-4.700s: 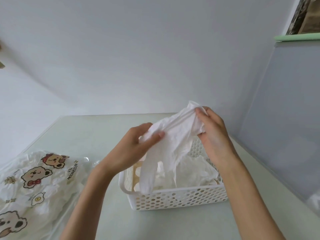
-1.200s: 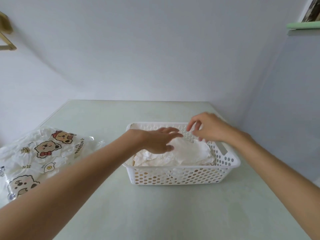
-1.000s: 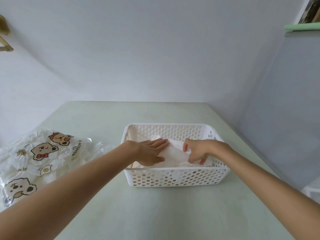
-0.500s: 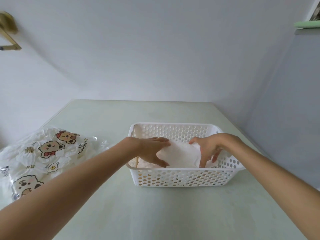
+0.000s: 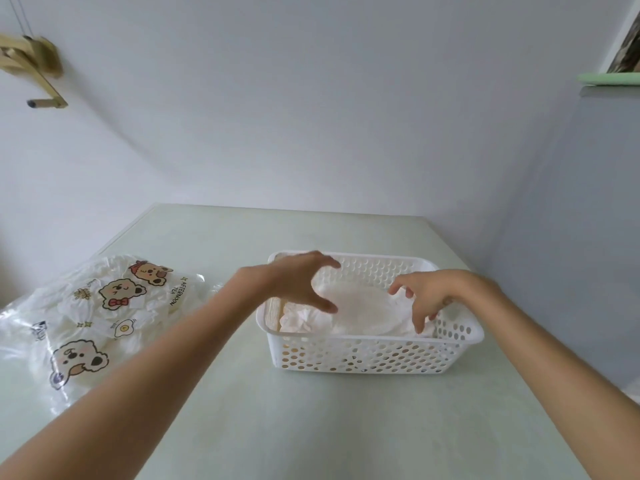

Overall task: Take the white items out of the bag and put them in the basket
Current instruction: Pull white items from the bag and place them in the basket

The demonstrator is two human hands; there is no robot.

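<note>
A pale green table [image 5: 311, 427] fills the lower half of the frame, set against plain white walls. Right of centre stands a white perforated plastic basket [image 5: 363, 356], rectangular and shallow. Inside it lies a heap of crumpled white items [image 5: 360, 311], thin and cloth-like, filling most of the basket floor and staying below the rim. Two bare forearms reach in from the bottom corners. The left hand [image 5: 301, 280] hovers over the left part of the basket, palm down, its grip apart: fingers spread and loosely bent, thumb pointing toward the white heap, holding nothing. The right hand [image 5: 429, 294] hangs over the right part of the basket, its grip also apart: fingers splayed and drooping downward, the tips just above or barely at the white items; whether they touch cannot be told. At the left edge of the frame a clear plastic bag [image 5: 90, 317] lies flat on the table, well apart from the basket, printed with cartoon bears, a fried egg and the words "AFTERNOON TEA"; more white items show through it. In the upper left corner a brass-coloured wall fitting [image 5: 38, 77] sticks out.
</note>
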